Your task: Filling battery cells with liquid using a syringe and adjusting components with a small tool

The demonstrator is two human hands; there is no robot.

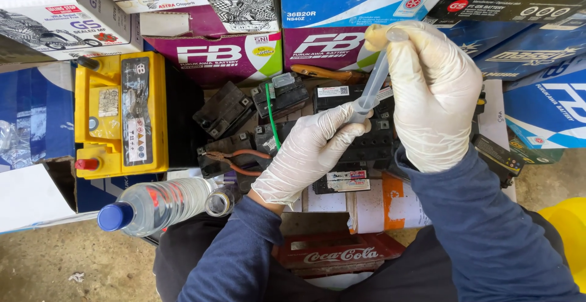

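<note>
Head view: both gloved hands (372, 109) pinching a clear syringe (373, 85), right above left, over small batteries (366, 146).

The left hand (311, 149) hides the syringe (373, 85) tip and the battery beneath

Yellow car battery (121, 116) at left, red and black terminal caps on its near and far ends. Clear plastic bottle with blue cap (152, 205) lying tilted in front. Orange-handled pliers (235, 160) atop small black batteries (224, 111). Stacked cardboard battery boxes (213, 54) behind. Red crate (339, 256) below, near knees.
</note>
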